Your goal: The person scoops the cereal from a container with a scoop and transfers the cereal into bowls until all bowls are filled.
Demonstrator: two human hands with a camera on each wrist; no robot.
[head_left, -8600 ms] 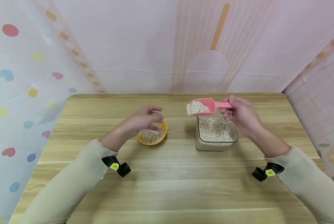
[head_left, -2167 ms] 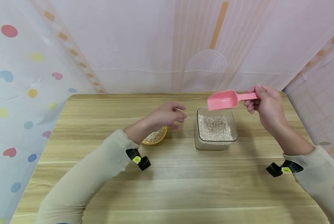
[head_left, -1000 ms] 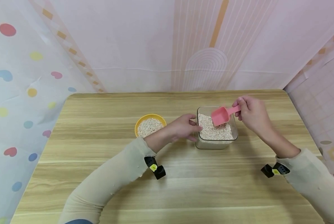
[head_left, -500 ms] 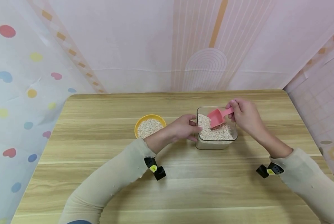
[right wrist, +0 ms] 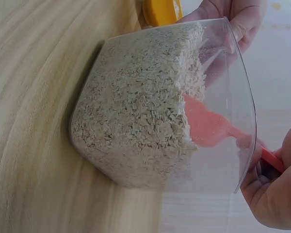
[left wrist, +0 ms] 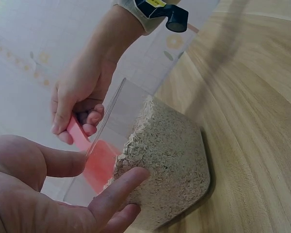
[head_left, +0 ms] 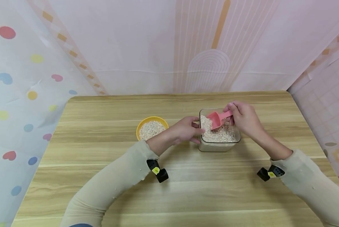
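Observation:
A clear square container [head_left: 219, 148] of oats [head_left: 223, 135] stands on the wooden table [head_left: 186, 195], right of centre. My left hand [head_left: 186, 129] grips its left wall, thumb and fingers curled against the plastic [left wrist: 48, 194]. My right hand [head_left: 243, 118] pinches the handle of a pink scoop [head_left: 216, 119] over the container. The scoop's mouth is tilted down and dug into the oats near the left wall [right wrist: 208, 124]. A yellow bowl [head_left: 139, 129] filled with oats sits just left of my left hand.
Wrist cameras [head_left: 157, 171] sit on both beige sleeves. Patterned pink backdrops close off the table at the back and both sides. Bare wood stretches in front of the container and left of the bowl.
My right hand brought the empty scoop down into the container and pushed it left through the oats. My left hand moved from the bowl to the container's side and stays there.

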